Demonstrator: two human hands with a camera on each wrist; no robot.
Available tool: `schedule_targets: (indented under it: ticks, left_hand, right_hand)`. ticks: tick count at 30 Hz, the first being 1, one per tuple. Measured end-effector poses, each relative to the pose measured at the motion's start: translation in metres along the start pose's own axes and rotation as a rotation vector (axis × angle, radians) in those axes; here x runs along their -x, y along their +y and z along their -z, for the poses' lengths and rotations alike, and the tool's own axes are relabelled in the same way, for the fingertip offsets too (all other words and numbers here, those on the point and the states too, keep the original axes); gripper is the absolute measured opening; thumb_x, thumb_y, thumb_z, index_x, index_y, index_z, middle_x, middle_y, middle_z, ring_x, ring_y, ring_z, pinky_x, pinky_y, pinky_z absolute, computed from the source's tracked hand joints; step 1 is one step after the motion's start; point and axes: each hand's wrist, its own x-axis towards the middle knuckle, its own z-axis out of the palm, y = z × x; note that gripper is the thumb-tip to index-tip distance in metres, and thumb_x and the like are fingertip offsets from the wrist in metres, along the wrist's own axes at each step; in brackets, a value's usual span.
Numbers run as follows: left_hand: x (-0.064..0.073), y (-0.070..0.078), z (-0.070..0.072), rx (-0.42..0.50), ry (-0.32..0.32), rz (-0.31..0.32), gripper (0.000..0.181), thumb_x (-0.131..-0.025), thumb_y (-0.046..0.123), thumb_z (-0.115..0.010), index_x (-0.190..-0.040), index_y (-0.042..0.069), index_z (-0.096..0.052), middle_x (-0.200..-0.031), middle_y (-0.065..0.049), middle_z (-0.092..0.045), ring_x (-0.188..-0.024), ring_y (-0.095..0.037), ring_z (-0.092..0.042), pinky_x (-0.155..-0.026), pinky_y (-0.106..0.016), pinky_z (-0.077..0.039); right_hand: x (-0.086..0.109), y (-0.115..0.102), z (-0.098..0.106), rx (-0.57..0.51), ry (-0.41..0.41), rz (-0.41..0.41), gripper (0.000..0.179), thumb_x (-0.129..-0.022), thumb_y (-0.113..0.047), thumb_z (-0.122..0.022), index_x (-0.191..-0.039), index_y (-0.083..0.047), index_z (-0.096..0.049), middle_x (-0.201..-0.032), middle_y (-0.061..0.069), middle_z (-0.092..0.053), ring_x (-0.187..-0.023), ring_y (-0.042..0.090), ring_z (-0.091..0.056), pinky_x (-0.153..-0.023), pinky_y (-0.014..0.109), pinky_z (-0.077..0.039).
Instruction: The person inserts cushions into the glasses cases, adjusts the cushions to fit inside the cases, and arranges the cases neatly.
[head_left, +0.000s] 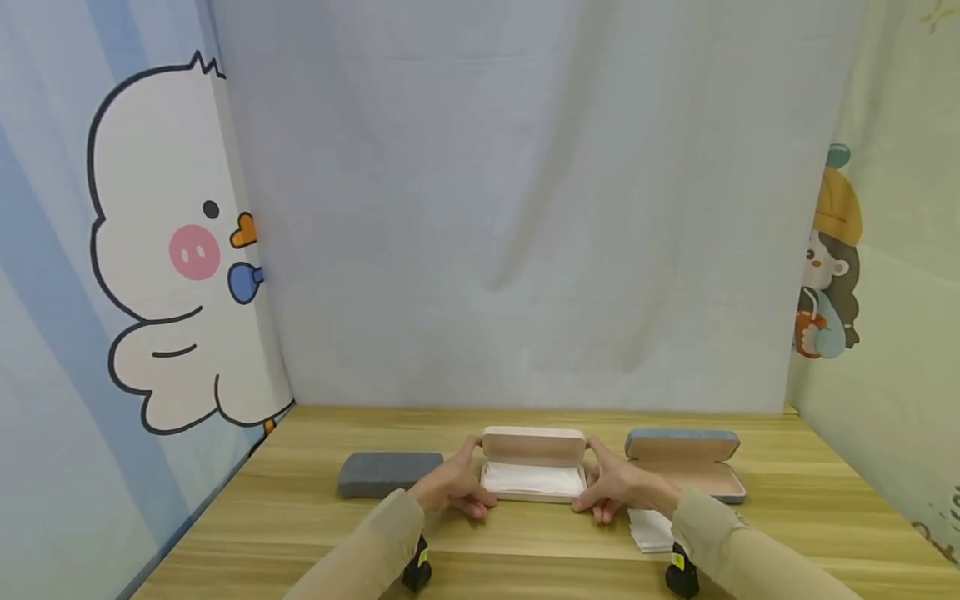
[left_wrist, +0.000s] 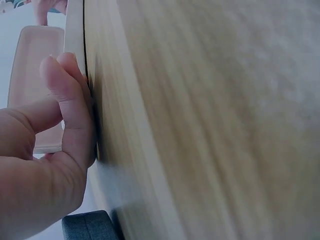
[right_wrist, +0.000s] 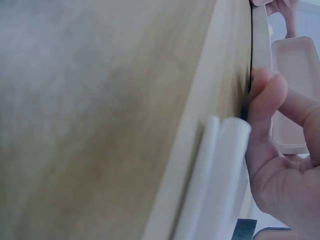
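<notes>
Head view: left hand (head_left: 452, 487) and right hand (head_left: 617, 490) are gripping the two ends of the open beige glasses case (head_left: 533, 467), sitting mid-table (head_left: 300, 517) with a white cloth (head_left: 532, 479) inside. Closed grey case (head_left: 387, 472) is lying left, open blue case (head_left: 686, 462) right, folded white cloth (head_left: 651, 530) near it.

Left wrist view: fingers (left_wrist: 70, 110) are curling onto the case edge.

Right wrist view: fingers (right_wrist: 265, 100) are doing the same.

Risk, as I judge it: the lid snapping onto fingertips, or pinching the cloth. No readable writing.
</notes>
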Motion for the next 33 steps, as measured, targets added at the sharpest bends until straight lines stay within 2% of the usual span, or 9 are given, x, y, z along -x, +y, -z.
schedule_targets:
  ticks: [18, 28, 33]
  left_hand:
    - [0.0002, 0.001, 0.0, 0.046, -0.011, 0.033, 0.087, -0.076, -0.019, -0.068, -0.137, 0.02, -0.02, -0.067, -0.016, -0.061, -0.044, -0.014, -0.059, -0.043, -0.022, -0.054]
    - [0.001, 0.0014, 0.0011, 0.009, -0.007, 0.042, 0.087, -0.076, -0.015, -0.07, -0.138, 0.022, -0.021, -0.067, -0.018, -0.061, -0.044, -0.013, -0.059, -0.043, -0.022, -0.053]
    - [0.0009, 0.0005, 0.0019, 0.01, -0.014, 0.034, 0.088, -0.076, -0.015, -0.071, -0.138, 0.022, -0.02, -0.068, -0.019, -0.062, -0.044, -0.013, -0.06, -0.044, -0.022, -0.054]
  right_hand:
    - [-0.0004, 0.0036, -0.0002, -0.049, -0.018, 0.03, 0.081, -0.082, 0.003, -0.072, -0.135, -0.01, -0.012, -0.071, 0.01, -0.053, -0.046, 0.012, -0.058, -0.043, 0.023, -0.053]
    - [0.0013, 0.003, 0.001, -0.034, -0.029, 0.021, 0.087, -0.084, 0.001, -0.07, -0.138, -0.008, -0.003, -0.073, 0.01, -0.052, -0.048, 0.011, -0.059, -0.045, 0.023, -0.053]
    - [0.0012, 0.0027, 0.0006, -0.036, -0.019, 0.014, 0.084, -0.083, 0.001, -0.071, -0.135, -0.009, -0.005, -0.073, 0.009, -0.051, -0.048, 0.012, -0.059, -0.044, 0.023, -0.052]
